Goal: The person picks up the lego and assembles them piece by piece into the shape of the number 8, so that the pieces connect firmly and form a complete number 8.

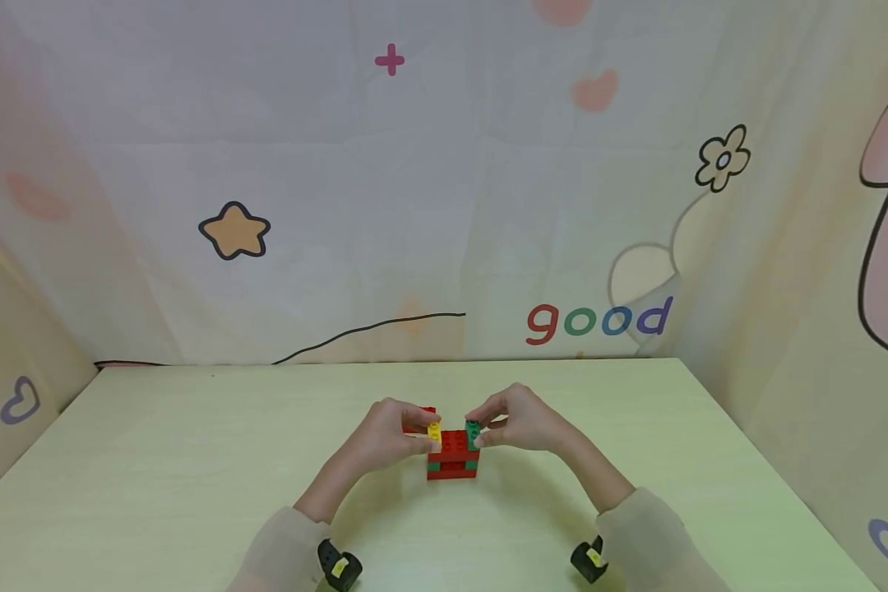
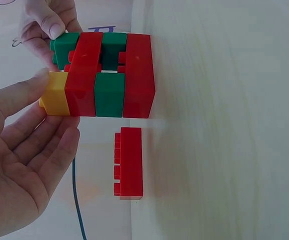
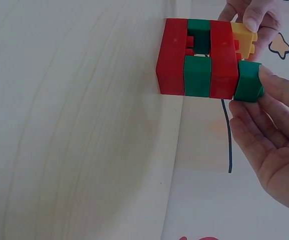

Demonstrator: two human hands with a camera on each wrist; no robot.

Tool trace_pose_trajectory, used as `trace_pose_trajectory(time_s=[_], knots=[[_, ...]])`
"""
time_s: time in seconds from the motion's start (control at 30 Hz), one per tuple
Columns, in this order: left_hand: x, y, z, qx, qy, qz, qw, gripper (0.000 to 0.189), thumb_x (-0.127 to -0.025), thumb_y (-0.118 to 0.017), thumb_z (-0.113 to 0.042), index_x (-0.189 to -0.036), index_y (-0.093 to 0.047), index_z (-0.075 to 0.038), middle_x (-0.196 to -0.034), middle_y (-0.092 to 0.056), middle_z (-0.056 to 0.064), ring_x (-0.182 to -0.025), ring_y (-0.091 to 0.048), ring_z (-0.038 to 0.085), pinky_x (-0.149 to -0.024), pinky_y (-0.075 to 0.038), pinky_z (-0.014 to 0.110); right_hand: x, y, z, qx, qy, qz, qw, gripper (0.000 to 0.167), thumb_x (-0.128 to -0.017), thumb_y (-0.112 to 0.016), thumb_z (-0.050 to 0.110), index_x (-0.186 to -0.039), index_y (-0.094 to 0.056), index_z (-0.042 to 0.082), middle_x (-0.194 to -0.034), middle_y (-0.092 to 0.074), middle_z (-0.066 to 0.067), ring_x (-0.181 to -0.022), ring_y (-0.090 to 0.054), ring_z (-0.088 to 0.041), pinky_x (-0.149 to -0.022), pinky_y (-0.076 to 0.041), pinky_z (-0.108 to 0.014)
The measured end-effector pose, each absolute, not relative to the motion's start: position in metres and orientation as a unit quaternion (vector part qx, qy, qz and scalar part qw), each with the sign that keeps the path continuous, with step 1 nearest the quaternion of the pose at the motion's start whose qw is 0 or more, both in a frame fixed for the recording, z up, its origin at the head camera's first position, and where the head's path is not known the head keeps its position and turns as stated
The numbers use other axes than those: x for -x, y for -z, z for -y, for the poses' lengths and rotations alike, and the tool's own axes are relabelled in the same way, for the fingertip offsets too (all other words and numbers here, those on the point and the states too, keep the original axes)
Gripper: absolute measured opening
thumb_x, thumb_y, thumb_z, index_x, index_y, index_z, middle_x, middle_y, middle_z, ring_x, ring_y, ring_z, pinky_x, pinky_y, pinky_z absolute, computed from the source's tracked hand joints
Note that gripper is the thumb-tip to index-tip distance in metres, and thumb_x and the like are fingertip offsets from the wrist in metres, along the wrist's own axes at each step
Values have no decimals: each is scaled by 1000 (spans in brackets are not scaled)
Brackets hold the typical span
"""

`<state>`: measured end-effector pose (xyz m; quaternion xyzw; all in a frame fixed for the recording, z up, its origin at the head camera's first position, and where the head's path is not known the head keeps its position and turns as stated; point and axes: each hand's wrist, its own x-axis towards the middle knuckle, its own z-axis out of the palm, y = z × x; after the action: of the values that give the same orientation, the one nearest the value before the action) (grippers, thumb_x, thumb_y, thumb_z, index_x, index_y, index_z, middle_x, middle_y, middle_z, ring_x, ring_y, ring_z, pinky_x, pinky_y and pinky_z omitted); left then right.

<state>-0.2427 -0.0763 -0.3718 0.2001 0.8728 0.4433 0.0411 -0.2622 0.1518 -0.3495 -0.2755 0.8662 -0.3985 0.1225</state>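
A stack of toy building bricks stands on the table, with a red brick (image 1: 453, 474) at the bottom, green bricks (image 2: 110, 95) at both ends above it, and a second red brick (image 1: 455, 442) over those. My left hand (image 1: 392, 432) pinches a yellow brick (image 2: 57, 94) on the left end of the stack's top. On the opposite end, my right hand (image 1: 521, 421) pinches a green brick (image 3: 248, 81) between thumb and fingers. A loose red brick (image 2: 131, 162) lies on the table behind my left hand, mostly hidden by it in the head view.
The pale wooden table (image 1: 192, 460) extends around the stack on all sides. A printed cloth (image 1: 414, 205) hangs along its back and sides. Both wrists wear small black cameras (image 1: 339, 566).
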Motion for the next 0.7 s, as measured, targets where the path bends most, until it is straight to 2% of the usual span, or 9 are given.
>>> trace_pose_trajectory(time_s=[0.7], knots=[[244, 373, 78, -203, -449, -868, 51, 37, -77, -73, -18, -110, -66, -2, -101, -67, 7, -92, -60, 21, -74, -52, 29, 263, 355, -155, 254, 440, -850, 139, 35, -76, -73, 11, -108, -65, -3, -101, -67, -12, -95, -61, -27, -76, -53, -31]])
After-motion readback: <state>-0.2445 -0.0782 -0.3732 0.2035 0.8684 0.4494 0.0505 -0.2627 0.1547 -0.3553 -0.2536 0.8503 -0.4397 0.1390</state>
